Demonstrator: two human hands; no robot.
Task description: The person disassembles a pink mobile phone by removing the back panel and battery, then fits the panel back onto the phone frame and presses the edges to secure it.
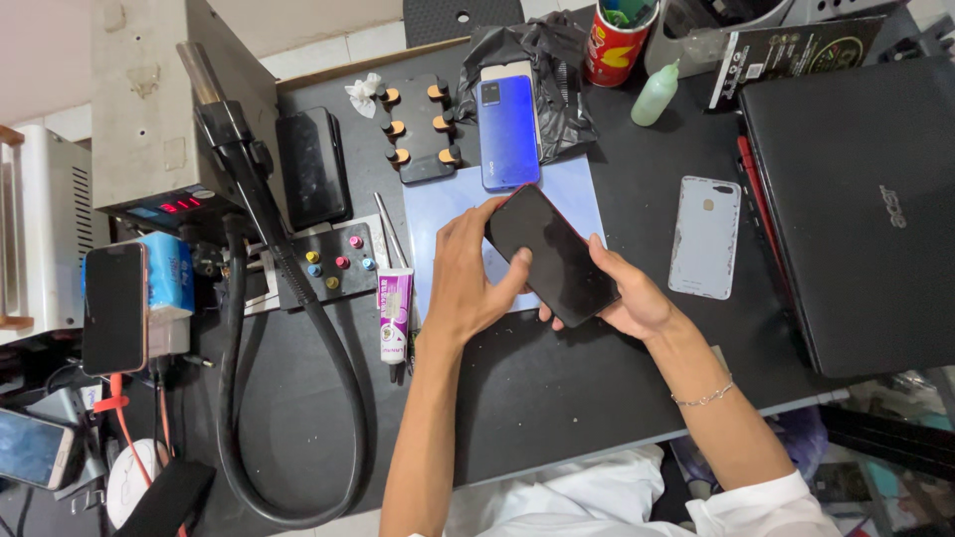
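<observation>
**Dark phone held in both hands over the blue mat**

Black-screened phone (553, 256), red-edged, held tilted just above the pale blue mat (587, 194). Left hand (468, 273) curled over the phone's left edge, thumb pressed on the glass near the lower corner, fingers partly closed around the side. Right hand (627, 298) cupped under the phone's lower right end, fingers mostly hidden beneath it; how tightly it grips cannot be told.

Handling, as a judgement: thin, stiff, light; glass face likely slippery and fragile. Safest hold is by the long edges, not the face.

Above the phone, a blue phone (508, 129) lies on a black bag (557, 70). Right of the phone, a white back cover (705, 237); further right, a closed black laptop (856, 209). Left of the phone, a glue tube (395, 313), possibly adhesive, and a black hose (288, 398).
</observation>
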